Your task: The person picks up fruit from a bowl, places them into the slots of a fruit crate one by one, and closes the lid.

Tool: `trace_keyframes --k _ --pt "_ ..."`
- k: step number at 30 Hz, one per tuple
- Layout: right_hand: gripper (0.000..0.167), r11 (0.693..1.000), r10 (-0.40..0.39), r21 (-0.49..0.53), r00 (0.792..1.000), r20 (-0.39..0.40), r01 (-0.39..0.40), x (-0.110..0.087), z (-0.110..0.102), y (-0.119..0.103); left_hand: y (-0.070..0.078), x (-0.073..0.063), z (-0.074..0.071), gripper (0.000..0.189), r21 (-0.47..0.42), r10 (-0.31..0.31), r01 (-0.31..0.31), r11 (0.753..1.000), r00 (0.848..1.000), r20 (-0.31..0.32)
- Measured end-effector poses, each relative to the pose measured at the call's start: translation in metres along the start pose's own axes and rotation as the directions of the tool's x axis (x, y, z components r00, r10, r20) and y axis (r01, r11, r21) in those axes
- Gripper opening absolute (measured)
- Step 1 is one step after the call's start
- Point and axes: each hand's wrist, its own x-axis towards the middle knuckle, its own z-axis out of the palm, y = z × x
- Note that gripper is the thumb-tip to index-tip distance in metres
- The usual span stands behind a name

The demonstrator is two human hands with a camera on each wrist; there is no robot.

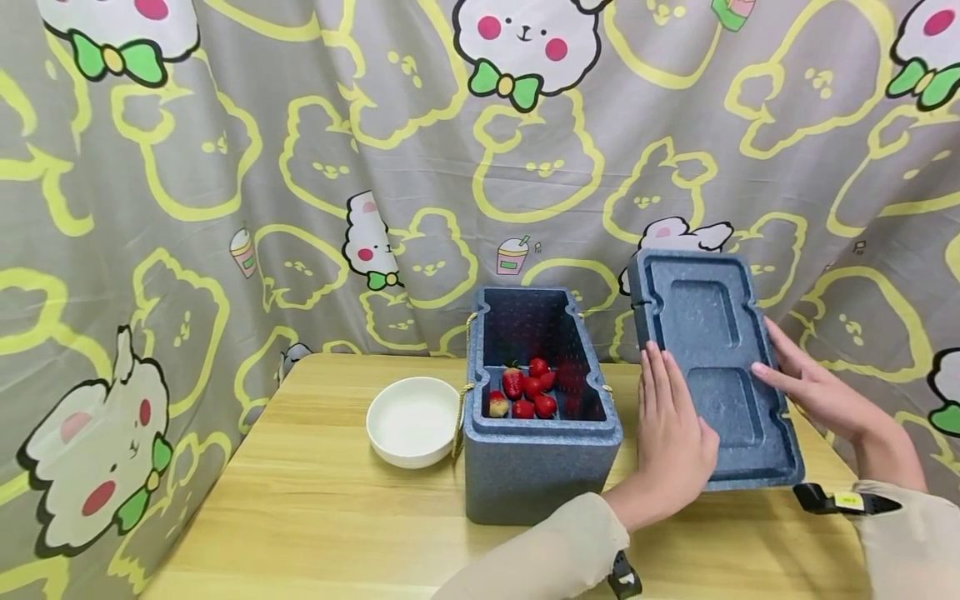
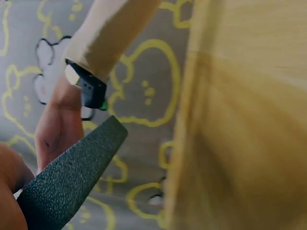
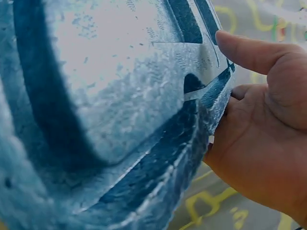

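A grey-blue foam lid point(image 1: 723, 375) is held tilted up at the right, its recessed underside toward the head camera. My right hand point(image 1: 821, 383) grips its right edge, thumb over the rim and fingers behind; the right wrist view shows this thumb point(image 3: 249, 50) up close. Against the opposite edge lies my left hand point(image 1: 671, 425), fingers straight and together. The lid's edge point(image 2: 72, 177) also crosses the left wrist view. Left of the hands stands a matching foam box point(image 1: 536, 475), uncovered, with several red strawberries point(image 1: 532, 383) in its near part.
A white bowl point(image 1: 412, 423) sits just left of the box on the wooden table point(image 1: 300, 500). Yellow cord point(image 1: 469, 333) hangs along the box's sides. Behind the table hangs a grey curtain point(image 1: 300, 183) with cartoon prints.
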Motion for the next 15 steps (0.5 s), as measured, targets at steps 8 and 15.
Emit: trace_keyframes --k 8,15 --pt "0.089 0.928 -0.308 0.209 0.951 -0.028 0.307 0.015 0.0 -0.053 -0.015 0.026 -0.04 0.099 0.073 0.082 -0.071 0.995 0.984 -0.156" --pt "0.09 0.815 -0.467 0.332 0.877 -0.109 0.475 0.024 0.017 -0.107 -0.035 0.041 -0.09 0.095 0.063 0.19 -0.179 0.982 0.938 -0.29"
